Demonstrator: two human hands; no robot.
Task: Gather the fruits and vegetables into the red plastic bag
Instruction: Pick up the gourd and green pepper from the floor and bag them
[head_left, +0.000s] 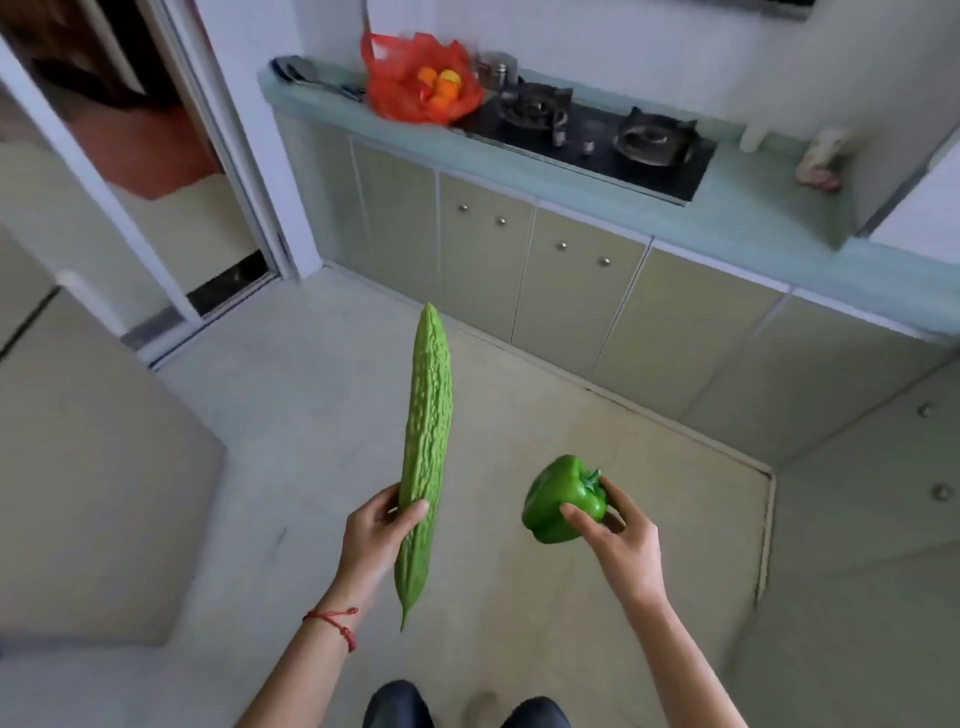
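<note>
Left hand (382, 525) gripping a bitter gourd (426, 447) upright, right hand (618, 535) clasping a green pepper (561, 501), red bag (421, 85) open on the tabletop (753, 208) well ahead, slightly left, nearer the left hand.

A long, warty, pale green gourd (426, 457) is held nearly upright, its pointed tip up and its thin tail hanging down, gripped around its lower half. Just right of the gourd, a glossy green pepper (563, 501) is held tilted, its stem turned to the upper right. Far beyond the gourd, a crumpled red bag (421, 83) is seen standing open on the bench, slightly blurred. Inside the bag, round orange and yellow fruits (441, 85) are seen lying together.
</note>
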